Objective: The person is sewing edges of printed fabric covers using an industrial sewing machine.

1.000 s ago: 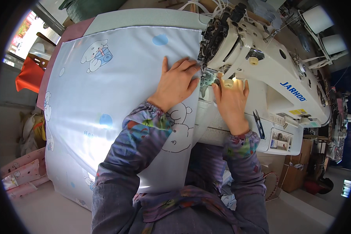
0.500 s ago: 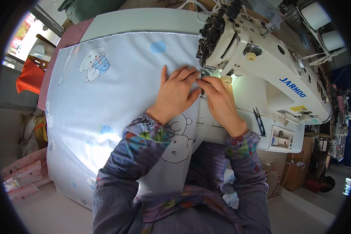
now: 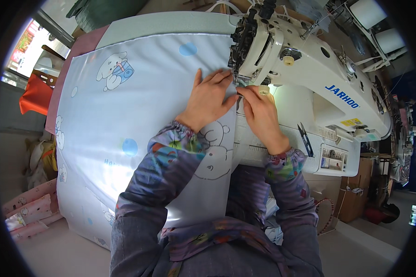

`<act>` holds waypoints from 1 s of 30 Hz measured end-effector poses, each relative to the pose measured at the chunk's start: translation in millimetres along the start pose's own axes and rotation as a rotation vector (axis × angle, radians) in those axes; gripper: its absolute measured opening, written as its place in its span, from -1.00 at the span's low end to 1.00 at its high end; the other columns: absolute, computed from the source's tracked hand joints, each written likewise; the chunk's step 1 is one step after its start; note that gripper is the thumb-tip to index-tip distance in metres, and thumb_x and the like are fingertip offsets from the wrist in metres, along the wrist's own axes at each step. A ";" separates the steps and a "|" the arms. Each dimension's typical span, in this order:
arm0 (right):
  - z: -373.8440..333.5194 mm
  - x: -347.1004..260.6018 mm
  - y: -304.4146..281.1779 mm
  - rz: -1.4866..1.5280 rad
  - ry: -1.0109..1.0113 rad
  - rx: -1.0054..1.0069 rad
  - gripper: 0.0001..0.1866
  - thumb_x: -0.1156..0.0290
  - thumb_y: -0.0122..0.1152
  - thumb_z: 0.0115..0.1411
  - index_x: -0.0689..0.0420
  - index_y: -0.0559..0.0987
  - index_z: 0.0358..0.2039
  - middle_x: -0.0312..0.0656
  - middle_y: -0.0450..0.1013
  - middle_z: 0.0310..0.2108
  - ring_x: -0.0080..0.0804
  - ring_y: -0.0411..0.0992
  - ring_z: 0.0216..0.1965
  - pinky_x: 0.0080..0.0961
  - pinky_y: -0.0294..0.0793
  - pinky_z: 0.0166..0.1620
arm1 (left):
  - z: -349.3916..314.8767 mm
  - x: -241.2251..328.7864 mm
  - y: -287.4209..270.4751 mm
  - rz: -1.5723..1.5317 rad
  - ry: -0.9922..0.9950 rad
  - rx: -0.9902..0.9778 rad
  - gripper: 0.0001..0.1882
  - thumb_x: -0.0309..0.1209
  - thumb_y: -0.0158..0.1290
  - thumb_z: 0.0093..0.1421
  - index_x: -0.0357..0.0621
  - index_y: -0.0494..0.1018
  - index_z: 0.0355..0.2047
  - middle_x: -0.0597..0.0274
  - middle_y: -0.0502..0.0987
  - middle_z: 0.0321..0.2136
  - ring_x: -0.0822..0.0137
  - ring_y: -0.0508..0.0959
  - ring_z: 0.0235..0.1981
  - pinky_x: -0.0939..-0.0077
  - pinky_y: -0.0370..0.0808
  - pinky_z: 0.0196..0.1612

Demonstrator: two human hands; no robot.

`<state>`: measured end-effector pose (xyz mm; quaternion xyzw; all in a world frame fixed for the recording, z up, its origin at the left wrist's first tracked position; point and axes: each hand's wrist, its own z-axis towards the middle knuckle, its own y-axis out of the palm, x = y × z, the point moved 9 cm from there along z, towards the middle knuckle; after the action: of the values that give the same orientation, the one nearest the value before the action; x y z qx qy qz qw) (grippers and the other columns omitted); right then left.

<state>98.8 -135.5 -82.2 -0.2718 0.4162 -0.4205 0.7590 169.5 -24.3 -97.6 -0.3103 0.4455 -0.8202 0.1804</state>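
A large pale blue-white fabric sheet (image 3: 157, 97), printed with cartoon puppies and blue dots, lies over the table. Its right edge runs under the needle area of a white sewing machine (image 3: 305, 60). My left hand (image 3: 204, 99) rests flat on the sheet just left of the presser foot, fingers stretched and thumb out to the side. Close to the foot, my right hand (image 3: 261, 115) pinches the fabric's edge between thumb and forefinger. The fingertips of both hands are near each other, and the needle itself is hidden.
Black thread snips (image 3: 305, 139) lie on the machine bed beside a small compartment of bobbins (image 3: 333, 158). White thread cones (image 3: 367, 13) stand at the upper right. Pink fabric rolls (image 3: 30, 207) lie at lower left, and an orange cloth (image 3: 34, 94) hangs at far left.
The fabric sheet has slid slightly away from me along the machine. Both hands stay beside the foot in nearly the same pose, and the whole view has shifted a little.
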 end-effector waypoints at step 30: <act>-9.8 -3.4 -10.1 0.116 -0.086 0.009 -0.67 0.68 0.20 0.13 0.11 0.67 -0.11 -0.17 0.52 -0.15 -0.08 0.47 -0.14 -0.23 0.45 -0.06 | -46.4 32.6 -24.9 0.174 0.040 -0.048 -0.51 -0.20 0.20 0.22 -0.01 0.49 0.15 0.22 0.45 0.19 0.09 0.42 0.25 -0.32 0.14 0.33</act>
<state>85.1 -138.2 -78.0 -0.2615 0.3962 -0.3655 0.8007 113.7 -0.9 -84.4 -0.2581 0.4936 -0.7967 0.2345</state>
